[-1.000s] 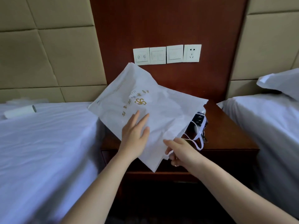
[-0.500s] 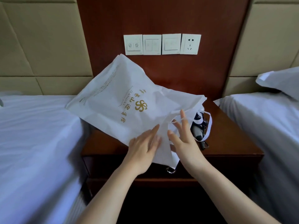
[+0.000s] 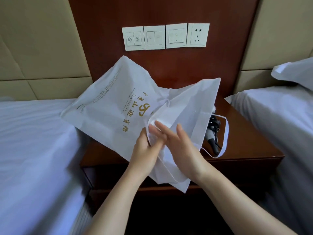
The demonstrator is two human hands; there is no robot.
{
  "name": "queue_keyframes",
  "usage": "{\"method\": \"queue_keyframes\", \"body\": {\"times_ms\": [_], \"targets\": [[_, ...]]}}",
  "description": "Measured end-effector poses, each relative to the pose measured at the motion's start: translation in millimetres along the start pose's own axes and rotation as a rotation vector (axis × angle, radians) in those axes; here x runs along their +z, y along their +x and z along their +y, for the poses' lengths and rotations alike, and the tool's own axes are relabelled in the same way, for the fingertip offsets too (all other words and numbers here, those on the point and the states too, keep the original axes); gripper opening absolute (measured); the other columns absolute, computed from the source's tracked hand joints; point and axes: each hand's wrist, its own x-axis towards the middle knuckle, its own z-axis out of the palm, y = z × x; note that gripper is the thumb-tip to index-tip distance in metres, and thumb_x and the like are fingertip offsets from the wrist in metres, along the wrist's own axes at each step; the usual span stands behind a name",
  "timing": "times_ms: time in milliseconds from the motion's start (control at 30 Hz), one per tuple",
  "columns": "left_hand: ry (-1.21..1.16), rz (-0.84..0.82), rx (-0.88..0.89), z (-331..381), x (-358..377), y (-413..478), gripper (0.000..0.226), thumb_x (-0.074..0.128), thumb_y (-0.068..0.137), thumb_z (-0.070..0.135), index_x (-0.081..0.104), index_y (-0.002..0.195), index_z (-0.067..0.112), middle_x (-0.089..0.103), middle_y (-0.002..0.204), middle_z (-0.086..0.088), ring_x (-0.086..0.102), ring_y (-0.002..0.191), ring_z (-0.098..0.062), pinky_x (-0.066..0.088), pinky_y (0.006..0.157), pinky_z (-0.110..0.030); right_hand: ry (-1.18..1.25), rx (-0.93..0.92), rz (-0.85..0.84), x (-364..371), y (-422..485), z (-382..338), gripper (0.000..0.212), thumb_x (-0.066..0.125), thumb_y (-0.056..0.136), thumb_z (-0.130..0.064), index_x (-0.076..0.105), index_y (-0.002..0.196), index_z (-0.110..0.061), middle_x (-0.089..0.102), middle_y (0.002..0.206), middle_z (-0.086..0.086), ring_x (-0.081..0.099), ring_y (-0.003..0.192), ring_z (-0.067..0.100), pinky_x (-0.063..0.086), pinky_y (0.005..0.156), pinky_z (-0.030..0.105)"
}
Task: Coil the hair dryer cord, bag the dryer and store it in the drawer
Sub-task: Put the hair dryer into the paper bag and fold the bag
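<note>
A white fabric bag (image 3: 108, 106) with gold lettering lies across the wooden nightstand (image 3: 245, 133), its closed end raised toward the left bed. Its mouth edge is folded back over the middle. My left hand (image 3: 145, 150) grips the folded edge of the bag. My right hand (image 3: 183, 146) presses flat on the folded flap, fingers spread. The black and grey hair dryer (image 3: 213, 133) with its coiled cord pokes out of the bag's mouth at the right, ringed by a white handle loop (image 3: 226, 143). The drawer front (image 3: 237, 168) under the tabletop is shut.
White-sheeted beds flank the nightstand, one at the left (image 3: 33, 150) and one at the right (image 3: 279, 124) with a pillow (image 3: 296, 73). A row of wall switches and a socket (image 3: 165, 37) sits on the wooden panel behind.
The bag's mouth flap has been folded back over the bag. My two hands came together at the bag's edge, the left now gripping it, the right laid on the flap.
</note>
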Motion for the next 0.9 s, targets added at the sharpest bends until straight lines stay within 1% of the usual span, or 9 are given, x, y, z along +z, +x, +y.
{"method": "queue_keyframes", "body": {"times_ms": [133, 233, 300, 367, 467, 533, 633, 767, 900], "targets": [[0.01, 0.078, 0.002, 7.4, -12.8, -10.3, 0.008, 0.055, 0.092, 0.02, 0.06, 0.099, 0.019, 0.068, 0.09, 0.007, 0.064, 0.08, 0.005, 0.043, 0.062, -0.002, -0.013, 0.061, -0.073, 2.4, 0.5, 1.0, 0.056, 0.014, 0.082, -0.057, 0.046, 0.121, -0.034, 0.064, 0.12, -0.014, 0.053, 0.122, 0.004, 0.037, 0.104, 0.034], [0.131, 0.108, 0.104, 14.2, -22.3, -20.6, 0.019, 0.056, 0.09, 0.01, 0.054, 0.103, 0.024, 0.063, 0.077, 0.009, 0.061, 0.065, 0.01, 0.041, 0.059, -0.004, -0.199, 0.011, -0.051, 6.8, -6.5, -6.8, 0.046, 0.013, 0.087, -0.056, 0.038, 0.124, -0.047, 0.069, 0.113, -0.017, 0.061, 0.111, 0.005, 0.039, 0.094, 0.029], [0.189, 0.13, 0.151, 16.2, -27.9, -26.6, 0.035, 0.058, 0.089, 0.008, 0.049, 0.115, 0.029, 0.061, 0.076, 0.009, 0.058, 0.063, 0.011, 0.041, 0.06, -0.004, -0.33, -0.071, -0.021, 14.3, -13.8, -12.2, 0.048, 0.017, 0.09, -0.055, 0.038, 0.132, -0.044, 0.066, 0.116, -0.017, 0.058, 0.109, 0.0, 0.039, 0.094, 0.019], [0.222, 0.133, 0.167, 16.5, -33.4, -31.3, 0.046, 0.059, 0.088, 0.007, 0.046, 0.122, 0.035, 0.064, 0.088, 0.007, 0.058, 0.07, 0.01, 0.041, 0.064, -0.004, -0.423, -0.176, 0.012, 18.9, -19.1, -15.4, 0.057, 0.017, 0.086, -0.059, 0.044, 0.132, -0.038, 0.056, 0.122, -0.023, 0.044, 0.115, -0.006, 0.029, 0.099, 0.01], [0.264, 0.091, 0.184, 18.3, -39.1, -39.8, 0.048, 0.053, 0.088, -0.003, 0.051, 0.123, 0.03, 0.063, 0.116, 0.012, 0.056, 0.097, 0.014, 0.038, 0.08, -0.001, -0.572, -0.276, 0.093, 16.5, -21.2, -18.3, 0.046, 0.015, 0.084, -0.064, 0.041, 0.12, -0.054, 0.036, 0.131, -0.032, 0.022, 0.132, -0.003, 0.017, 0.114, 0.025], [0.313, 0.063, 0.181, 19.9, -42.0, -45.1, 0.045, 0.052, 0.088, -0.005, 0.054, 0.119, 0.027, 0.062, 0.116, 0.017, 0.054, 0.102, 0.016, 0.037, 0.083, -0.001, -0.588, -0.279, 0.08, 12.2, -23.1, -18.1, 0.04, 0.015, 0.084, -0.064, 0.038, 0.117, -0.058, 0.029, 0.137, -0.035, 0.013, 0.138, -0.005, 0.012, 0.118, 0.031], [0.384, -0.005, 0.131, 19.7, -48.5, -45.6, 0.032, 0.058, 0.086, 0.011, 0.059, 0.115, 0.024, 0.067, 0.112, 0.007, 0.059, 0.107, -0.001, 0.047, 0.094, -0.022, -0.699, -0.328, 0.042, 12.8, -28.5, -14.7, 0.044, 0.015, 0.089, -0.057, 0.036, 0.128, -0.054, 0.024, 0.151, -0.023, 0.002, 0.141, -0.006, 0.007, 0.119, 0.033], [0.35, -0.13, 0.103, 33.2, -47.6, -47.9, 0.037, 0.064, 0.078, 0.019, 0.057, 0.112, 0.034, 0.062, 0.121, 0.01, 0.053, 0.117, 0.002, 0.042, 0.099, -0.021, -0.829, -0.417, -0.026, 23.3, -32.5, -13.3, 0.051, 0.014, 0.092, -0.056, 0.034, 0.137, -0.044, 0.022, 0.153, -0.02, 0.005, 0.142, -0.004, 0.008, 0.115, 0.027], [0.166, -0.057, -0.008, 38.3, -36.3, -43.9, 0.04, 0.058, 0.086, -0.002, 0.057, 0.112, 0.029, 0.065, 0.116, 0.011, 0.056, 0.113, 0.003, 0.042, 0.099, -0.02, -0.593, -0.29, -0.066, 21.9, -33.0, -15.7, 0.055, 0.019, 0.093, -0.055, 0.027, 0.143, -0.035, 0.03, 0.149, -0.022, 0.018, 0.138, -0.008, 0.014, 0.115, 0.024]]}}
